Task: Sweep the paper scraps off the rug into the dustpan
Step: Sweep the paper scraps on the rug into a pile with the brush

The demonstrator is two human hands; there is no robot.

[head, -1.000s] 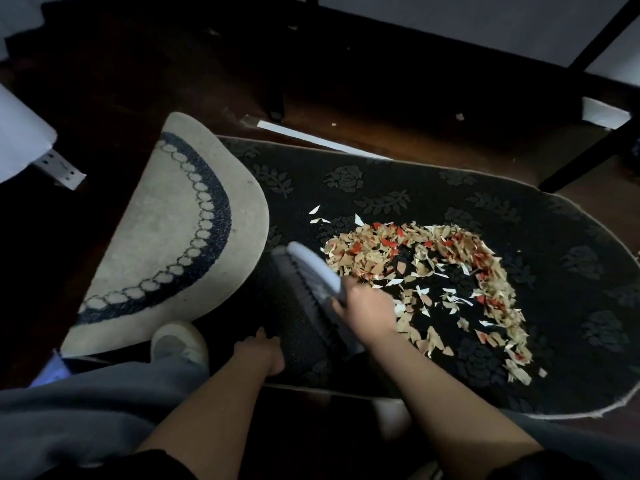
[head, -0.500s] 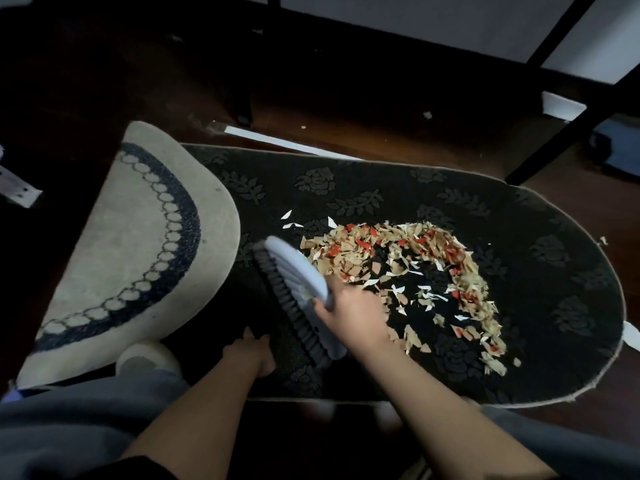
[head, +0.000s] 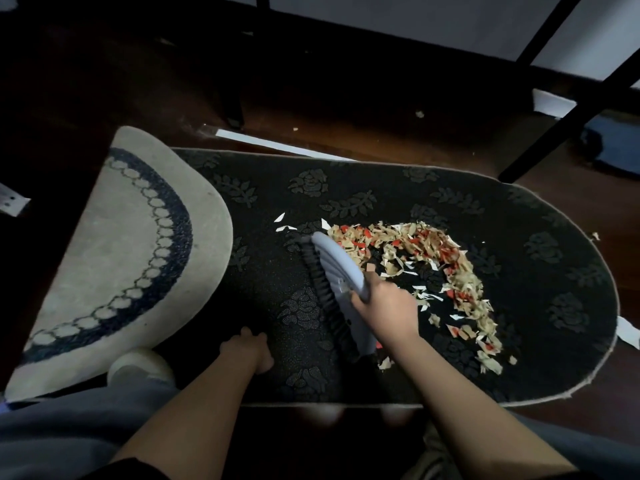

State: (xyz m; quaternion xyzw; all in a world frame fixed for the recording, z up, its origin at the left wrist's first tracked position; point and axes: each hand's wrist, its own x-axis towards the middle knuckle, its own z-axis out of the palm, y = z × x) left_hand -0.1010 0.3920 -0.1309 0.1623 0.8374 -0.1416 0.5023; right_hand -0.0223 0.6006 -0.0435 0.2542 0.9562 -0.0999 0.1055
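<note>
A dark oval rug (head: 381, 188) with a flower pattern lies on the floor. On its right half a curved heap of tan, red and white paper scraps (head: 446, 258) is spread. My right hand (head: 388, 310) grips the handle of a light grey hand brush (head: 337, 271) whose dark bristles rest on the rug at the heap's left edge. My left hand (head: 247, 351) rests on the rug near its front edge, fingers curled under, holding nothing. No dustpan is in view.
A beige half-round mat (head: 114, 258) with a dark blue ring overlaps the rug's left end. Black furniture legs (head: 568, 112) stand on the wooden floor behind. A white strip (head: 277, 145) lies beyond the rug's far edge. My shoe (head: 138, 367) is at lower left.
The brush has moved right and forward into the heap's left edge, pushing scraps together. My left hand has stayed on the rug.
</note>
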